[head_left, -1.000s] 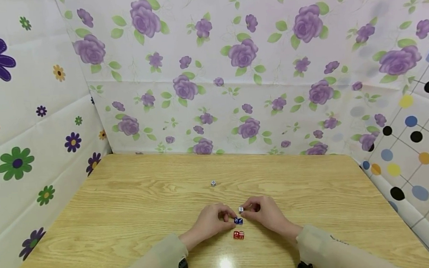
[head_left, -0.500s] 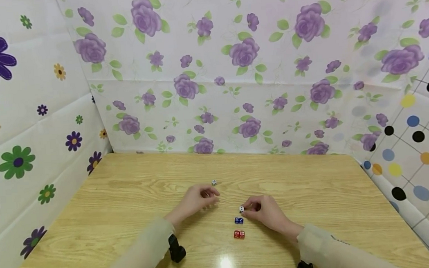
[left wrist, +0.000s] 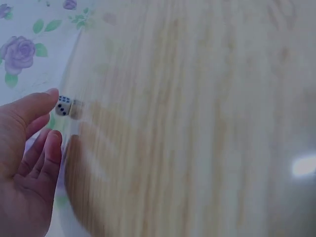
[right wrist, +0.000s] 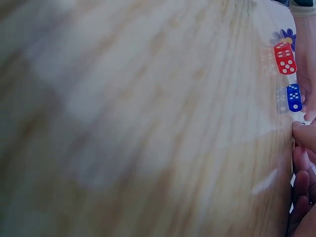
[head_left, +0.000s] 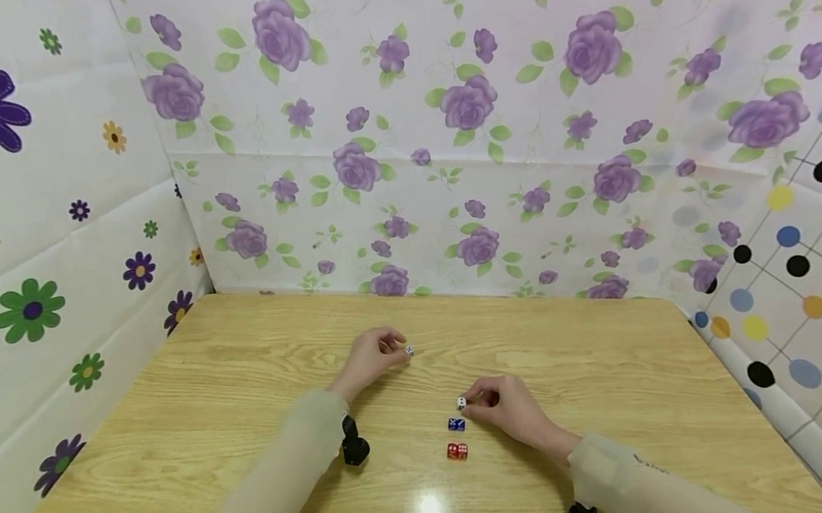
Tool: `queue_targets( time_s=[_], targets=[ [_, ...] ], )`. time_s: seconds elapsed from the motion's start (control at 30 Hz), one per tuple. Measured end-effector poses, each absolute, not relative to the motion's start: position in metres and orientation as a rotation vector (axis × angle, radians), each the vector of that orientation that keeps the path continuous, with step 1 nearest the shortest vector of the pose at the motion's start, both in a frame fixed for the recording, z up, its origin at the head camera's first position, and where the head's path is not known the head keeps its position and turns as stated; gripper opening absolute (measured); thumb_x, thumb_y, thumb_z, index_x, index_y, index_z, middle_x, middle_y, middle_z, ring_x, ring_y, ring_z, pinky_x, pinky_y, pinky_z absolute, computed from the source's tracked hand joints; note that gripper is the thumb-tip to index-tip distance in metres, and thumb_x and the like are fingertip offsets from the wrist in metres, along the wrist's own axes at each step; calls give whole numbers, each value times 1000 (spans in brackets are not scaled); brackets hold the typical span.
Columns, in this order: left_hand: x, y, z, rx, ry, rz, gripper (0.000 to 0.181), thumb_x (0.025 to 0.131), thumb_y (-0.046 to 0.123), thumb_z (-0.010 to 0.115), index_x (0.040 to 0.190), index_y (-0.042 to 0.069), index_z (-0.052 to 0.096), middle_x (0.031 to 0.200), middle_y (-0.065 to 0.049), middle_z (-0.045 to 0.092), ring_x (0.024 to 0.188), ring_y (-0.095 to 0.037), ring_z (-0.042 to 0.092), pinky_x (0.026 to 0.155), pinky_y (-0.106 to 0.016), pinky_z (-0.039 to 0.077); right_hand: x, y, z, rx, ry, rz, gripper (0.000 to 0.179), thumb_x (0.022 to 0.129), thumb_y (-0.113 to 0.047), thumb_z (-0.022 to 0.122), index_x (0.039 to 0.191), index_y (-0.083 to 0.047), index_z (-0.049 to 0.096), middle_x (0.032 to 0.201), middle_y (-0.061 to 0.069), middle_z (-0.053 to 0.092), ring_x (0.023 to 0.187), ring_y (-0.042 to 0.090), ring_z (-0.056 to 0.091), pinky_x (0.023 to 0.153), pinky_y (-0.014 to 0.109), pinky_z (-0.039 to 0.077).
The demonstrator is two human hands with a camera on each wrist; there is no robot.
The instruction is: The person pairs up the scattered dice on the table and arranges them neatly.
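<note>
My left hand (head_left: 371, 361) reaches to the far white die (head_left: 409, 351), its thumb tip beside it. In the left wrist view the thumb is right at this die (left wrist: 63, 106), while the index finger stands apart from it, so the fingers are not closed round it. Nearer to me, my right hand (head_left: 508, 407) holds another white die (head_left: 461, 402) between thumb and index finger, down at the table. Just in front of that die sits a pair of blue dice (head_left: 456, 424), and closer still a pair of red dice (head_left: 457, 450). The right wrist view mostly hides the held die behind the thumb.
The dice lie on a wood-grain table (head_left: 281, 327), glossy enough to reflect them. Floral cloth (head_left: 408, 202) hangs along the back edge, with patterned cloths at both sides. Each wrist wears a black camera, the left one (head_left: 354, 444) low over the table.
My left hand has left the blue dice and moved away and leftward to the far white die. My right hand stays at its white die, and the blue and red dice have not moved.
</note>
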State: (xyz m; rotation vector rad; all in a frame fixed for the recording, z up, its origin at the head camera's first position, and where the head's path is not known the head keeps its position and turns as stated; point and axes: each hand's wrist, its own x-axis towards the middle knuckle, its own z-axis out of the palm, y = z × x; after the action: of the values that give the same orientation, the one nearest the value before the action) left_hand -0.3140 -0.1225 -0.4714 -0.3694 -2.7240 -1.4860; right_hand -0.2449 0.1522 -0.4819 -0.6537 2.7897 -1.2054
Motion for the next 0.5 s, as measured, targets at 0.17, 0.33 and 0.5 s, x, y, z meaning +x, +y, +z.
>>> queue_targets(
  time_s=[0.17, 0.33, 0.5],
  targets=[
    [-313, -117, -474, -340, -2708, -1456, 15, 86, 14, 76, 98, 7, 69, 94, -7, 65, 79, -15, 56, 73, -30, 47, -244, 151, -481, -660, 2785, -1199, 8, 85, -26, 78, 93, -25, 75, 71, -10, 65, 59, 3, 54, 55, 21, 46],
    [-315, -115, -476, -338, -2696, -1439, 13, 85, 12, 77, 94, 7, 70, 89, -6, 66, 76, -13, 56, 71, -29, 47, -244, 153, -481, -667, 2786, -1206, 9, 85, -27, 77, 93, -23, 75, 70, -8, 65, 59, 4, 53, 55, 21, 45],
    [-314, -113, -477, -359, -2694, -1426, 9, 86, 12, 76, 92, 7, 72, 89, -6, 66, 75, -13, 54, 71, -28, 46, -244, 155, -483, -671, 2789, -1219, 9, 85, -26, 78, 93, -23, 76, 70, -8, 64, 59, 3, 53, 54, 20, 45]
  ],
)
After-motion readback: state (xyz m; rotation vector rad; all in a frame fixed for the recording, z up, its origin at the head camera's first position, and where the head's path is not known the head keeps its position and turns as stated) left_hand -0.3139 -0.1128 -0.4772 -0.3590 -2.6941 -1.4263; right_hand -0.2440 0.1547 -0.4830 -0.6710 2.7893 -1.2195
